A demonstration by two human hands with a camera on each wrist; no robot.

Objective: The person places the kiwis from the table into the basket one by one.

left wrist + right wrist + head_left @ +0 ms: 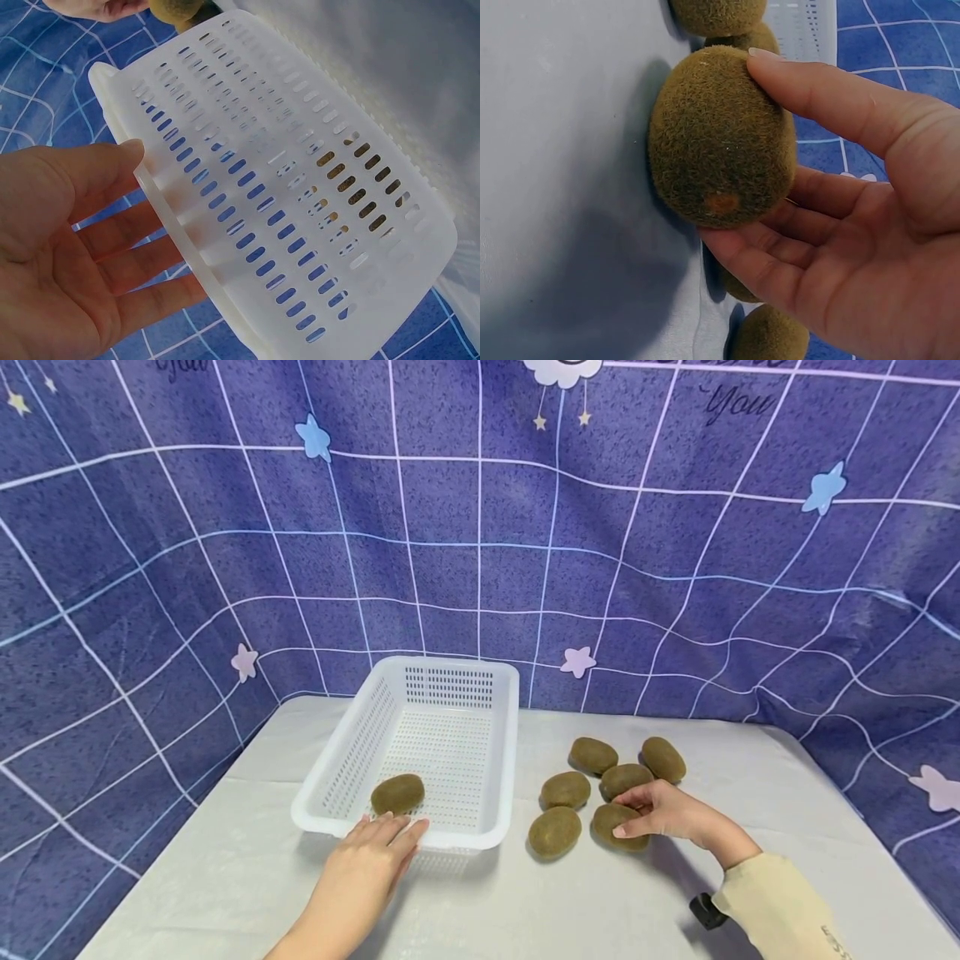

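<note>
My right hand (pixel 663 811) pinches a kiwi (pixel 724 139) between thumb and fingers, low at the table surface. That kiwi is nearest to me on the right side of a loose group. With my left hand (pixel 371 857) I hold the front rim of a white plastic basket (pixel 512 752); in the left wrist view the thumb (pixel 124 159) lies at the rim and the fingers pass behind it. Inside the basket, close to its front wall, sits one kiwi (pixel 397 794). Its brown skin shows through the slots in the left wrist view.
Several more kiwis lie right of the basket, among them a front-left one (pixel 555 833) and a back-right one (pixel 663 760). A pale cloth covers the table (pixel 592 906). A blue gridded curtain (pixel 480 568) stands behind. Near the right sleeve is a small black object (pixel 707 911).
</note>
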